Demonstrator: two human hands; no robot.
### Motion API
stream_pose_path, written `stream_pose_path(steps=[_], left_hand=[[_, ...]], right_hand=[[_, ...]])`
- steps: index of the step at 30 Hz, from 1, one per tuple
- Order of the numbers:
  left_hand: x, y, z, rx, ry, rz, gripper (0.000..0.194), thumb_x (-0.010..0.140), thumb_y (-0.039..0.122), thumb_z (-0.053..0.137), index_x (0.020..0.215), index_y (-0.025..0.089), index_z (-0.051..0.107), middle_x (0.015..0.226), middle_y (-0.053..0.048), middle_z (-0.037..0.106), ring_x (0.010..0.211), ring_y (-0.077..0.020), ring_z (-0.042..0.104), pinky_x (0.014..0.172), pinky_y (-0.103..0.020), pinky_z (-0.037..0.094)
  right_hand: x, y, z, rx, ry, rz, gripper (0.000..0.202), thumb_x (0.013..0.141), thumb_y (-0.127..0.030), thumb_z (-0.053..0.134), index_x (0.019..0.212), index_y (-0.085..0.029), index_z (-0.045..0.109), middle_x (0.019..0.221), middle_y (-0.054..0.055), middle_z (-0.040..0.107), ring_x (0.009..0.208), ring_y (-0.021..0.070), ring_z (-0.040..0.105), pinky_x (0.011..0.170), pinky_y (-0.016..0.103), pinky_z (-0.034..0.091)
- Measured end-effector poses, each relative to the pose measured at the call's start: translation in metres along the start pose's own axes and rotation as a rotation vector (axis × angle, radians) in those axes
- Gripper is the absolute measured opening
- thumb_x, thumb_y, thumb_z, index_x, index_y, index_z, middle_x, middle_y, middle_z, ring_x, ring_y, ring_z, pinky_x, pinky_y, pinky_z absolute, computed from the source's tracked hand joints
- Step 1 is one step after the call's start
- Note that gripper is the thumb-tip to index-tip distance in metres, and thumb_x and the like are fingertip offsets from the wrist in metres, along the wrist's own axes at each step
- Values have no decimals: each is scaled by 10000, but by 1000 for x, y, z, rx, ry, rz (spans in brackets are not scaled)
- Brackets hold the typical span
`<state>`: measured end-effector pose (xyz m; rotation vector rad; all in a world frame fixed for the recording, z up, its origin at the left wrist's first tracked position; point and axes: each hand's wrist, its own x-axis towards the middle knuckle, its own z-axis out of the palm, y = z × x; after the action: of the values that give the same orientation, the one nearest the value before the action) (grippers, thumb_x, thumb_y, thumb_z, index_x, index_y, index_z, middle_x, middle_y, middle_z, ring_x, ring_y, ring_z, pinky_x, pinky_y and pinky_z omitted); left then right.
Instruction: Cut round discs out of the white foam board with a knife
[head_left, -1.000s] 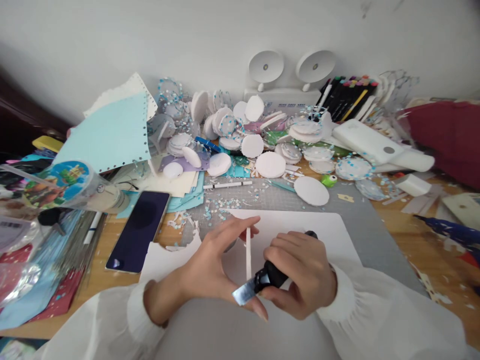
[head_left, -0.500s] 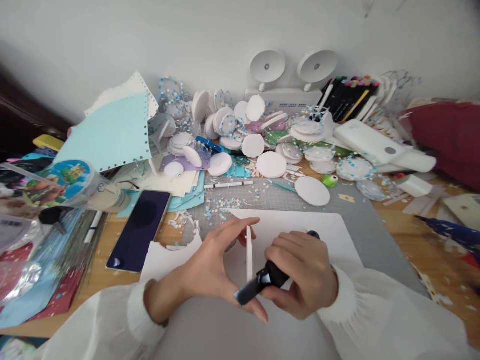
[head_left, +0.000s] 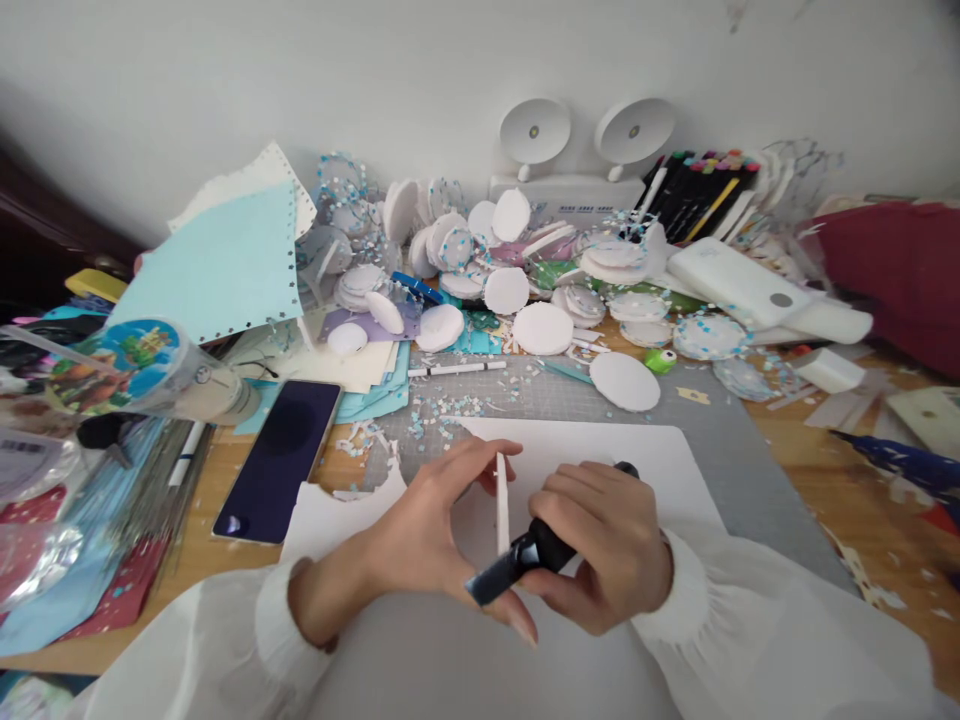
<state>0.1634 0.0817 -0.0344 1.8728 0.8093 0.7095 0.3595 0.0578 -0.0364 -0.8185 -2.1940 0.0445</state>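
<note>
My left hand [head_left: 431,520] holds a thin white disc [head_left: 502,505] edge-on, upright between curled fingertips at the top and a thumb stretched out below. My right hand [head_left: 600,540] is wrapped round a black hand tool [head_left: 517,565] whose flat, shiny end points down to the left. That tool lies against the lower edge of the disc, and its exact kind is unclear. Both hands are above a white sheet [head_left: 615,445] with a torn left edge. Another white disc [head_left: 626,382] lies flat beyond the sheet on a grey cutting mat [head_left: 742,465].
Several white discs and bead-like blue-and-white wire rings [head_left: 709,338] crowd the back. On the left are a phone [head_left: 277,460], a tilted lidded cup [head_left: 150,365] and pale blue paper [head_left: 217,265]. A two-headed lamp [head_left: 536,130] and markers [head_left: 697,195] stand by the wall.
The white disc has shifted very slightly to the right and the black tool's tip slightly up and left. Both grips stay the same.
</note>
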Motion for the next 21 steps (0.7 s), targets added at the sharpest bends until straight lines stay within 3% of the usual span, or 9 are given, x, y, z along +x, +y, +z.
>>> stream_pose_path(steps=[9, 15, 21], left_hand=[[-1, 2, -1, -26, -13, 12, 1097, 364, 672, 844, 1295, 232, 466, 996, -76, 625, 905, -270, 603, 875, -424, 483], [-4, 7, -2, 53, -17, 78, 895, 392, 641, 852, 1126, 230, 547, 1040, -65, 591, 974, -276, 566, 874, -404, 484], [-7, 8, -2, 105, 48, -30, 1030, 617, 441, 824, 1447, 308, 228, 1245, -104, 452, 1098, -273, 479, 920, -438, 464]], right_hand=[[2, 5, -2, 1, 0, 31, 402, 940, -498, 374, 743, -185, 531, 551, 21, 535, 490, 163, 468, 492, 314, 307], [-2, 22, -3, -79, 52, 288, 233, 904, -370, 496, 783, -182, 562, 609, 24, 581, 534, 155, 529, 513, 276, 340], [-1, 20, -6, 0, 65, 193, 223, 899, -374, 471, 793, -188, 532, 580, 3, 527, 501, 141, 460, 502, 270, 329]])
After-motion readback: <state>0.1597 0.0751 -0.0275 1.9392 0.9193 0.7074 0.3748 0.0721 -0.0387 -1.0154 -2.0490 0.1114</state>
